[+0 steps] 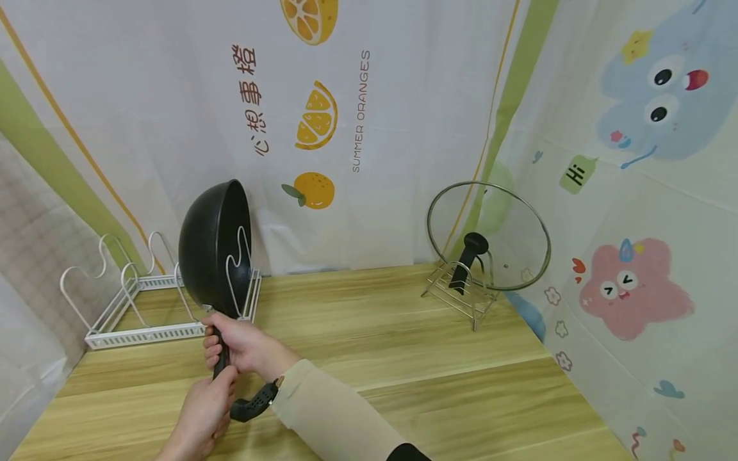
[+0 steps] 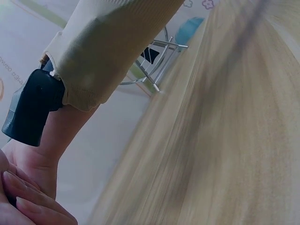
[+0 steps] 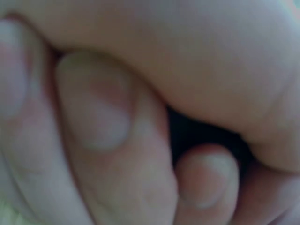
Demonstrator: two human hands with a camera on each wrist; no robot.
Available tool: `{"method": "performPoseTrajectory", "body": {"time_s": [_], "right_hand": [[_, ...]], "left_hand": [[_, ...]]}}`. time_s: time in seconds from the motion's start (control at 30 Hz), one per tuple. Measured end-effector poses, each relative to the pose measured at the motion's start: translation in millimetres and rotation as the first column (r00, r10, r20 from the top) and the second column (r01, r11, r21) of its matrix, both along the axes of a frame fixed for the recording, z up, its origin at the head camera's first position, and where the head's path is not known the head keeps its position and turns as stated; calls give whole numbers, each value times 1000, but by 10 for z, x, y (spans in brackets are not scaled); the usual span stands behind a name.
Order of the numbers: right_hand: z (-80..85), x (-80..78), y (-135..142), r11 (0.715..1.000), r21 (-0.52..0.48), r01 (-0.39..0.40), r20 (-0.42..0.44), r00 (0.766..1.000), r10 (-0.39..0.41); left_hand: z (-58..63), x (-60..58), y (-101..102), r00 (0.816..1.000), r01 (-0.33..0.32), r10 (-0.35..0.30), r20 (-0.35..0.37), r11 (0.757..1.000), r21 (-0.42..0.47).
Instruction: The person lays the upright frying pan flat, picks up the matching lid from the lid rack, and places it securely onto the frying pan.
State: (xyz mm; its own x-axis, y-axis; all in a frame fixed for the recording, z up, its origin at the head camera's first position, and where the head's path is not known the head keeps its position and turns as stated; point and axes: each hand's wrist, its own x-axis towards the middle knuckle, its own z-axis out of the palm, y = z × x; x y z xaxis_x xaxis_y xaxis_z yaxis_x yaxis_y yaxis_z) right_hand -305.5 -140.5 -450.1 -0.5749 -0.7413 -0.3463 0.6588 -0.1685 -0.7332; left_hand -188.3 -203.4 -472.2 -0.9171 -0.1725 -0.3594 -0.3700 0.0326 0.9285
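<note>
A black wok (image 1: pixel 200 246) stands on its side at the right end of a white wire rack (image 1: pixel 151 332), its open face turned right. My right hand (image 1: pixel 246 342) grips the upper part of its handle (image 1: pixel 220 366), close to the pan. Lower down, my left hand (image 1: pixel 203 406) holds the handle's end, thumb along it. In the right wrist view, curled fingers (image 3: pixel 117 140) wrap a dark bit of the handle. The left wrist view catches curled fingers (image 2: pixel 37 206) at its lower left, below the right sleeve; the wok is out of that view.
On the right, a glass lid (image 1: pixel 513 224) with a metal rim and black knob leans in a small wire stand (image 1: pixel 474 314). The wooden tabletop (image 1: pixel 357 339) runs between stand and rack. Printed curtains (image 1: pixel 415 115) hang close behind and at both sides.
</note>
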Motion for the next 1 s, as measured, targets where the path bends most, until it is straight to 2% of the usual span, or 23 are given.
{"method": "performPoseTrajectory", "body": {"time_s": [0.3,0.73,1.0], "right_hand": [[-3,27,-37,1000,14,25,-2,1000,-25],[77,35,-26,999,31,37,-23,999,-36],[64,51,-34,998,38,49,-38,998,-47]], "left_hand": [[-9,13,-18,1000,0,0,15,1000,-8],[21,10,-16,1000,-8,8,-3,1000,-23],[11,26,-26,1000,-6,5,-7,999,-33]]}}
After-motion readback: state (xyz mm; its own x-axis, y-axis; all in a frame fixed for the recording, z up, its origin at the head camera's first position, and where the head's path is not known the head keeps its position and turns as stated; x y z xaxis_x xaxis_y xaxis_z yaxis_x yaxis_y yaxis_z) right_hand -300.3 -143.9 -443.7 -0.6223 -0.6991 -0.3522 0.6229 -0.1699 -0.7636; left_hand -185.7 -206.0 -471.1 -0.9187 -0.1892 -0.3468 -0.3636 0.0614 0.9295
